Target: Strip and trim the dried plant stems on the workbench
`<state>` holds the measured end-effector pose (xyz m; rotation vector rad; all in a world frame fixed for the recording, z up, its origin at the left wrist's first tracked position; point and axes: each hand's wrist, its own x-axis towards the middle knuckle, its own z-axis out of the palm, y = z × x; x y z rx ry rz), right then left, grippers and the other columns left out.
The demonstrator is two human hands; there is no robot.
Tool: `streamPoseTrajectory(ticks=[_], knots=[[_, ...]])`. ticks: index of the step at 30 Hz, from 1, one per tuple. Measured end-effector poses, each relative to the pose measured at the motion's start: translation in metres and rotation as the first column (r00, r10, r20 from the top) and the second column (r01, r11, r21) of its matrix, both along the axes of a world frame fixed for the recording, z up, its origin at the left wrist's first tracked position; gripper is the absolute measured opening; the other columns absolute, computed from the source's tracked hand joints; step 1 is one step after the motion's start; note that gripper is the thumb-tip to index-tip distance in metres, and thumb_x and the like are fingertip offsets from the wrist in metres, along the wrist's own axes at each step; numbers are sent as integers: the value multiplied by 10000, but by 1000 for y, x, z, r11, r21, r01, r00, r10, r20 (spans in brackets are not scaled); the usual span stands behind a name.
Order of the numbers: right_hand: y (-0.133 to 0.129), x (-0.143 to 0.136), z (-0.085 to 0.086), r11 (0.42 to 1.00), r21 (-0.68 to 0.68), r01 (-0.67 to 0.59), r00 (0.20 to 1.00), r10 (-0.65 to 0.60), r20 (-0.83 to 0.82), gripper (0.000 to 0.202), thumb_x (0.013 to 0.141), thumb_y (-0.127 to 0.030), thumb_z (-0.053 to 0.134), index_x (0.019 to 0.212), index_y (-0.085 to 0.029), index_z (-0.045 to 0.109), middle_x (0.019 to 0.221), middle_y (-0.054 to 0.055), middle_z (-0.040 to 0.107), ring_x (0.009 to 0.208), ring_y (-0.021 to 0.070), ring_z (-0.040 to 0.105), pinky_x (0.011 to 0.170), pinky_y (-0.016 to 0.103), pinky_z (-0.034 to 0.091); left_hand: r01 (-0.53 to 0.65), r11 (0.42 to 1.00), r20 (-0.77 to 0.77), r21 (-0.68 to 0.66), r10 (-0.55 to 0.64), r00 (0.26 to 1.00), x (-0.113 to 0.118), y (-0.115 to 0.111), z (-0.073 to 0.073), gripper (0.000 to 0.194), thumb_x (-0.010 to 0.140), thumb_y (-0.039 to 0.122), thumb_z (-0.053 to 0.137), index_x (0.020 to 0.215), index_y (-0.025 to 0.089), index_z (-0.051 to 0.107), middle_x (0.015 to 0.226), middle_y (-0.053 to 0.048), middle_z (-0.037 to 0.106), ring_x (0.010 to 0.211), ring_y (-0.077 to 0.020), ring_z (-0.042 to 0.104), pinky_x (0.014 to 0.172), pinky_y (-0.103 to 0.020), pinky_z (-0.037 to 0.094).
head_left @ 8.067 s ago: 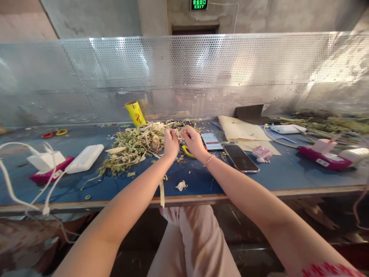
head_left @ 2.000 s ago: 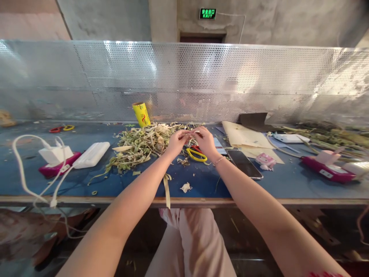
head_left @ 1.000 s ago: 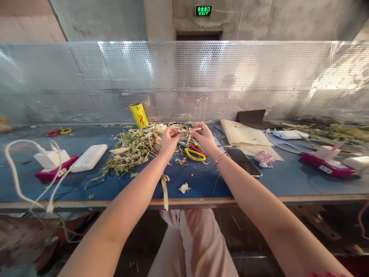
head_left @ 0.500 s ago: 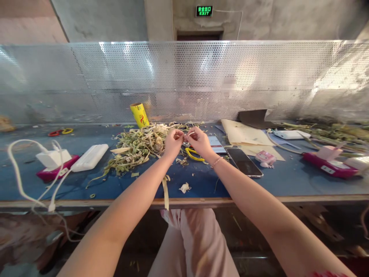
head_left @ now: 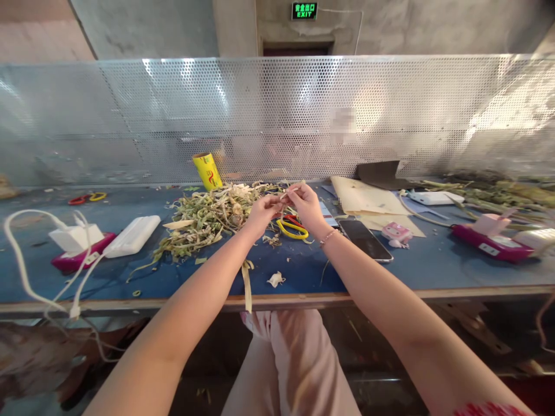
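Above the table's middle, my left hand and my right hand meet with their fingertips pinched together. Something small and pale seems to sit between them, too small to make out. Just left of and behind my left hand lies a heap of withered greenish plant scraps. Under my hands are scissors with red and yellow handles; their blades are hidden. A phone with a lit screen is partly covered by my right hand, and a dark-screened phone lies by my right wrist.
A yellow tube stands tilted behind the heap. Power strips with chargers and cables, a white power bank and other scissors lie left. Brown paper, a pink case and plant stalks are right. Perforated metal rises behind.
My right hand has risen slightly, and its fingers have shifted against the left hand's. More of the scissors' handles shows beneath. The whole view has shifted a little.
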<state>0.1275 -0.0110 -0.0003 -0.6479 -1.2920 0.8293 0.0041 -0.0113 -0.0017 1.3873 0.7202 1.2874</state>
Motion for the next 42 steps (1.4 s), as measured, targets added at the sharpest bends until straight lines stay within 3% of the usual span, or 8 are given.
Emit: streamPoseTrajectory(ticks=[6, 11, 14, 20, 26, 32, 37, 42], knots=[[1, 2, 1, 999, 32, 12, 1000, -13, 23, 149, 680, -315, 609, 705, -200, 516, 674, -15, 603, 638, 97, 571, 647, 261, 476, 123, 990, 163, -63, -112, 980, -3, -1, 3, 194, 568, 170, 703, 688, 157, 551, 667, 33, 574, 624, -67, 554, 677, -243, 459], [2, 3, 0, 997, 68, 37, 998, -41, 52, 82, 664, -219, 599, 706, -195, 532, 687, -22, 585, 623, 87, 547, 655, 259, 469, 230, 961, 233, -151, -191, 954, -5, 0, 4, 109, 634, 175, 668, 683, 143, 576, 664, 3, 601, 621, -83, 580, 699, -258, 468], [1, 5, 1, 993, 103, 61, 989, -74, 129, 39, 677, -177, 567, 714, -191, 568, 710, -11, 597, 653, 96, 555, 674, 271, 471, 199, 965, 268, -171, -149, 952, -5, 1, 4, 63, 653, 143, 647, 666, 128, 587, 623, 2, 595, 584, -74, 574, 659, -233, 470], [-4, 12, 5, 932, 361, 31, 906, -179, 384, 178, 729, -122, 517, 766, -220, 661, 886, 29, 648, 891, 136, 581, 854, 333, 456, 166, 948, 383, -273, -51, 922, -8, 1, 12, 43, 699, 105, 572, 659, 120, 578, 593, -3, 586, 539, -65, 553, 602, -207, 478], [-9, 13, 8, 926, 373, -60, 849, -149, 507, 206, 748, -192, 556, 901, -253, 679, 1034, 47, 626, 980, 156, 567, 849, 340, 477, 180, 904, 416, -388, -2, 909, -13, -5, 22, 90, 738, 133, 533, 650, 129, 550, 554, -4, 536, 522, -62, 514, 595, -209, 477], [-15, 12, 10, 925, 380, -21, 877, -165, 451, 108, 703, -262, 638, 792, -286, 695, 943, 25, 666, 914, 185, 586, 870, 405, 451, 170, 939, 345, -300, -59, 937, -12, -6, 21, 73, 720, 174, 555, 651, 150, 560, 590, -18, 555, 560, -86, 526, 670, -266, 481], [-13, 9, 7, 920, 387, 62, 879, -234, 415, 74, 732, -250, 610, 709, -275, 676, 849, 11, 684, 864, 192, 588, 896, 430, 403, 111, 972, 324, -208, -39, 945, -9, -3, 17, 44, 673, 149, 578, 635, 160, 559, 626, -10, 594, 622, -89, 566, 723, -265, 480], [-10, 2, 3, 975, 189, 120, 955, -165, 245, 43, 701, -235, 610, 688, -231, 650, 771, 8, 657, 736, 153, 581, 701, 319, 459, 51, 994, 263, -92, -25, 965, -6, -6, 15, 55, 629, 125, 598, 610, 149, 553, 649, 3, 611, 645, -83, 585, 746, -263, 475]])
